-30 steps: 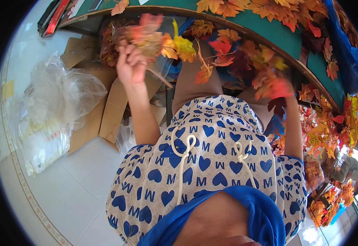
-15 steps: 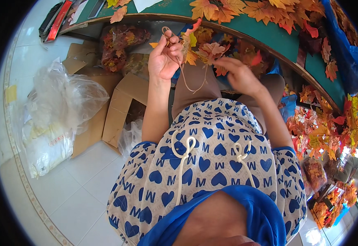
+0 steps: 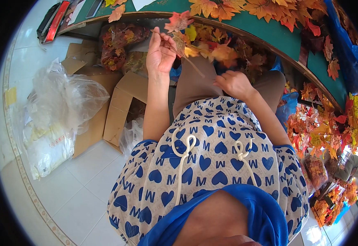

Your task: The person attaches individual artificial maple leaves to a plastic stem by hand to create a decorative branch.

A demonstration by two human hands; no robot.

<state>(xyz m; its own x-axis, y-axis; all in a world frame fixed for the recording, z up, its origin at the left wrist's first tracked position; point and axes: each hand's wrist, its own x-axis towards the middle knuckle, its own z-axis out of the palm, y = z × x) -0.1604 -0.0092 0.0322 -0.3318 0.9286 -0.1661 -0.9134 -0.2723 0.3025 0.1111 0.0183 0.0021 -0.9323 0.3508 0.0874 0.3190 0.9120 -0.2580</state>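
My left hand (image 3: 161, 53) is raised below the table edge, its fingertips pinched on the stem end of an artificial maple leaf garland (image 3: 224, 52). Red, yellow and orange leaves hang from it to the right, some blurred by motion. From beside my left fingers, a thin tan cord (image 3: 194, 67) slants down to the right over my lap. My right hand (image 3: 233, 85) is curled closed above my thigh, below the orange leaves and apart from my left. Whatever lies inside its fingers is hidden.
The curved green table (image 3: 265, 35) ahead carries loose orange leaves (image 3: 269, 12). Beneath it sits a clear bag of leaves (image 3: 119, 45). An opened cardboard box (image 3: 123, 96) and clear plastic bags (image 3: 56, 110) stand at left. More leaf garlands (image 3: 318, 127) hang at right; a person (image 3: 351, 170) is farther back.
My right hand has moved down and closed, away from the leaves. The cord no longer hangs in a wide loop. The garland has swung, its red leaf shifting left above my left hand.
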